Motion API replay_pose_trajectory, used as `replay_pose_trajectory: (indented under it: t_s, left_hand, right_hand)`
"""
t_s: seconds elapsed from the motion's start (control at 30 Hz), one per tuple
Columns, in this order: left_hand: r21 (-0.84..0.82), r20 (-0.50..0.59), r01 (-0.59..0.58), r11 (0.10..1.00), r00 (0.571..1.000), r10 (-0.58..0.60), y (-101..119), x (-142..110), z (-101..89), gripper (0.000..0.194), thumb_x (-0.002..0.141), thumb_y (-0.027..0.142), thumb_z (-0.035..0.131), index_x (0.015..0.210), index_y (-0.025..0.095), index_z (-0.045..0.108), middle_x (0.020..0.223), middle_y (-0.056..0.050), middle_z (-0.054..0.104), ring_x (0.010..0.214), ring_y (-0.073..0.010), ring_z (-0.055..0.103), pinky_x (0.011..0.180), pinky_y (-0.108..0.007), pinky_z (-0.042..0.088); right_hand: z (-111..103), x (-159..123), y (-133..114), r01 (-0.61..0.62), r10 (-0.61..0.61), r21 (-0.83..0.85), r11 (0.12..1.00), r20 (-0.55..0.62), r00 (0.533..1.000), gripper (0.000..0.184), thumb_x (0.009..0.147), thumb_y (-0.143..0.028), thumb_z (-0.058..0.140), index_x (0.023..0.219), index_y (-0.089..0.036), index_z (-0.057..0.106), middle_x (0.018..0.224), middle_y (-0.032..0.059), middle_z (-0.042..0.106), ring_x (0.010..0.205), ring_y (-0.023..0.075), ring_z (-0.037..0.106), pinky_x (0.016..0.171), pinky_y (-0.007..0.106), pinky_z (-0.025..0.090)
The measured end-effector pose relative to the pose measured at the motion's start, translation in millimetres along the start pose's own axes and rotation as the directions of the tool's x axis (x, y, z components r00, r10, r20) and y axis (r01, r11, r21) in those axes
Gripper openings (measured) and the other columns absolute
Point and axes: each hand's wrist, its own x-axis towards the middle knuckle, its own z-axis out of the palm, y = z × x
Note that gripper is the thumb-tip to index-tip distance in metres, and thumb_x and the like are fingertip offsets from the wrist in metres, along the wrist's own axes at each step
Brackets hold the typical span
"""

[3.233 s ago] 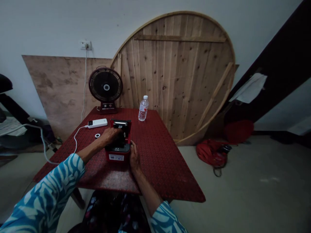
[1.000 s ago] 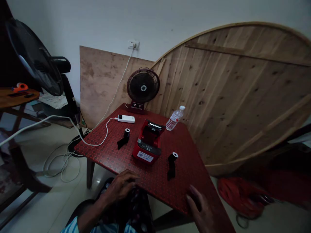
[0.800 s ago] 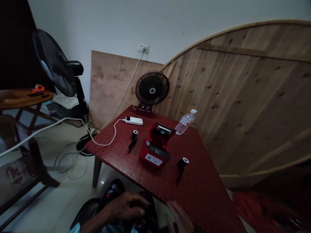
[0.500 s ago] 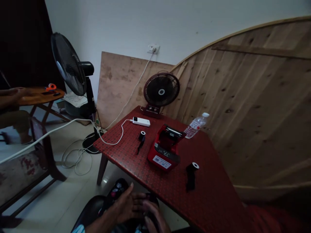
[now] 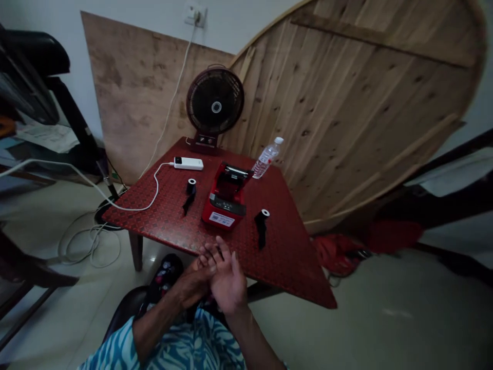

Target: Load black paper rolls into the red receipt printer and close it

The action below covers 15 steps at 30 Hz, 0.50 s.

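The right hand (image 5: 230,283) is turned palm up, its fingers parted and pointing away from the body; the left hand (image 5: 192,283) lies against its little-finger side, touching it, with its own fingers partly hidden, so I cannot tell how far they curl; both meet over the lap, by the near edge of the red patterned table (image 5: 287,264), and a blue-and-white sleeve (image 5: 115,347) covers the left forearm.

Just beyond the fingertips stands the red machine (image 5: 224,205), apart from both hands; its lid (image 5: 235,173) is raised at the far end, and a white label (image 5: 222,219) faces the hands; ahead and to the right of the right hand lies one black roll (image 5: 263,215) with a white core, its loose strip trailing back toward that hand; ahead of the left hand, on the machine's other side, is a second black roll (image 5: 191,184), its strip also unrolled.

Farther from the hands, beyond the machine and a little to the right, is a clear bottle (image 5: 265,160) with a white cap; beyond the second roll lies a white device (image 5: 188,163) with a cable (image 5: 156,187) plugged in; farthest on the tabletop stands a small fan (image 5: 215,103), with a round wooden panel (image 5: 339,108) leaning behind.
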Motion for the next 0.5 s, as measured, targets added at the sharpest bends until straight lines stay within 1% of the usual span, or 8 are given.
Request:
replay_pose_trajectory:
  t_s: [0.07, 0.17, 0.23, 0.33, 0.43, 0.5]
  left_hand:
    - [0.043, -0.071, -0.003, 0.999, 0.997, 0.006, -6, 4, 0.3, 0.044, 0.066, 0.02, 0.077, 0.107, 0.021, 0.062, 0.118, -0.006, 0.062, 0.117, -0.0212, 0.053, 0.106, -0.036, 0.033]
    - [0.057, -0.159, -0.021, 0.998, 0.987, 0.029, -12, 6, -0.2, 0.042, 0.067, 0.025, 0.076, 0.106, 0.019, 0.062, 0.117, -0.008, 0.062, 0.117, -0.0224, 0.053, 0.106, -0.036, 0.036]
    - [0.091, -0.188, -0.016, 0.996, 0.982, 0.032, -13, 6, 0.0, 0.042, 0.067, 0.028, 0.076, 0.105, 0.016, 0.062, 0.108, -0.009, 0.066, 0.114, -0.024, 0.056, 0.102, -0.037, 0.041]
    - [0.131, -0.206, 0.043, 0.99, 0.978, -0.015, -11, 4, 2.6, 0.044, 0.067, 0.035, 0.075, 0.104, 0.016, 0.061, 0.093, -0.009, 0.069, 0.104, -0.0261, 0.062, 0.092, -0.038, 0.049]
    - [0.169, -0.234, 0.112, 0.979, 0.97, -0.071, -10, 5, 6.3, 0.045, 0.068, 0.047, 0.071, 0.097, 0.015, 0.061, 0.088, -0.009, 0.069, 0.095, -0.0268, 0.065, 0.082, -0.037, 0.053]
    - [0.207, -0.243, 0.167, 0.964, 0.963, -0.114, -12, 7, 7.3, 0.048, 0.07, 0.056, 0.065, 0.094, 0.015, 0.061, 0.086, -0.01, 0.068, 0.09, -0.026, 0.066, 0.077, -0.035, 0.054]
  right_hand:
    - [3, 4, 3, -0.037, 0.037, 0.028, 0.999, -0.012, 0.999, 0.042, 0.082, -0.058, 0.05, 0.11, -0.029, 0.063, 0.115, 0.0031, 0.063, 0.113, 0.0224, 0.055, 0.102, 0.046, 0.037]
    - [3, 5, 12, -0.074, 0.074, -0.001, 0.997, -0.029, 0.997, 0.047, 0.082, -0.06, 0.048, 0.11, -0.025, 0.063, 0.119, 0.0062, 0.061, 0.117, 0.0234, 0.052, 0.102, 0.046, 0.038]
    - [4, 4, 18, -0.05, 0.048, -0.043, 0.998, -0.033, 0.998, 0.05, 0.081, -0.06, 0.05, 0.114, -0.025, 0.061, 0.119, 0.0075, 0.06, 0.116, 0.0243, 0.052, 0.1, 0.046, 0.039]
    - [4, 0, 25, 0.014, -0.015, -0.092, 0.996, -0.01, 1.0, 0.051, 0.083, -0.058, 0.049, 0.124, -0.027, 0.053, 0.122, 0.0071, 0.058, 0.117, 0.0241, 0.051, 0.099, 0.045, 0.04]
    - [3, -4, 30, 0.088, -0.087, -0.157, 0.984, 0.012, 0.996, 0.052, 0.086, -0.05, 0.051, 0.133, -0.03, 0.042, 0.127, 0.0057, 0.054, 0.119, 0.0229, 0.049, 0.1, 0.044, 0.038]
    - [2, -7, 30, 0.132, -0.132, -0.219, 0.967, 0.017, 0.991, 0.055, 0.085, -0.047, 0.054, 0.135, -0.031, 0.038, 0.129, 0.0051, 0.052, 0.12, 0.0225, 0.048, 0.103, 0.044, 0.036]
